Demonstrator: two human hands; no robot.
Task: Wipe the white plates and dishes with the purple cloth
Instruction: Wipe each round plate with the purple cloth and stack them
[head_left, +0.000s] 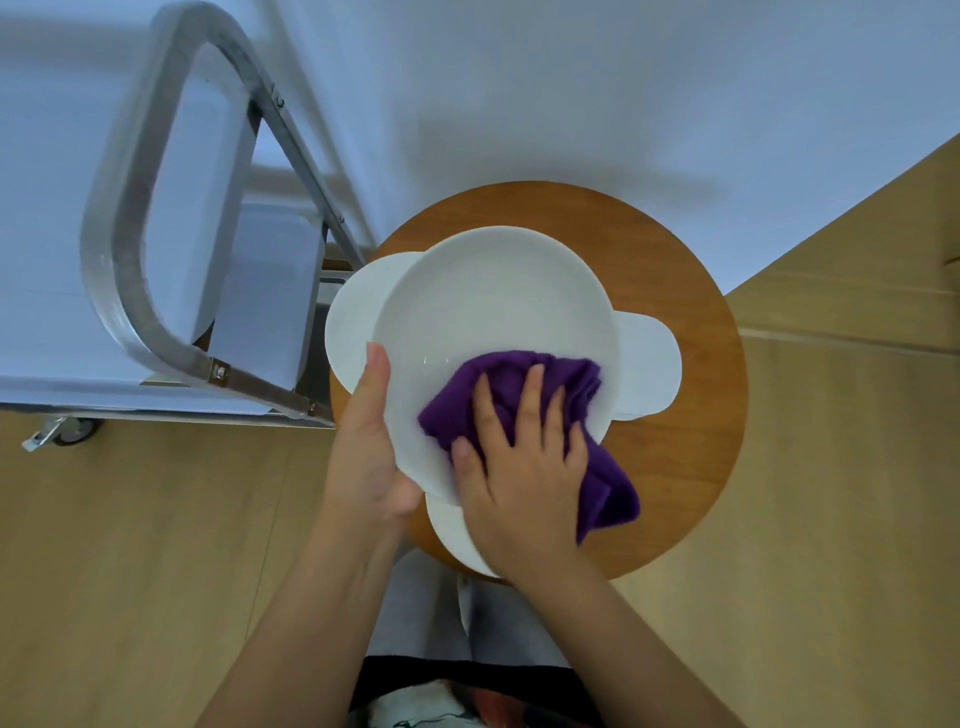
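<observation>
Head view is all we've got, looking straight down at a round wooden counter (675, 322). Our left hand (363, 452) has its fingers closed around the left rim of a white plate (493, 306), thumb lying up along the edge, and the plate is held over the middle of the counter. Our right hand (519, 478) is pressing the purple cloth (524, 384) flat against the near part of that plate, fingers spread out on top of the cloth rather than curled around it. One end of the cloth hangs off past the plate's near-right rim. Under the held plate we can see more white dishes: one (353, 312) poking out at the counter's left edge, one (649, 364) toward the right edge, and one (452, 535) at the near edge. A metal-framed cart (140, 249) sits just beside the counter's left side on the wood floor (831, 519).
</observation>
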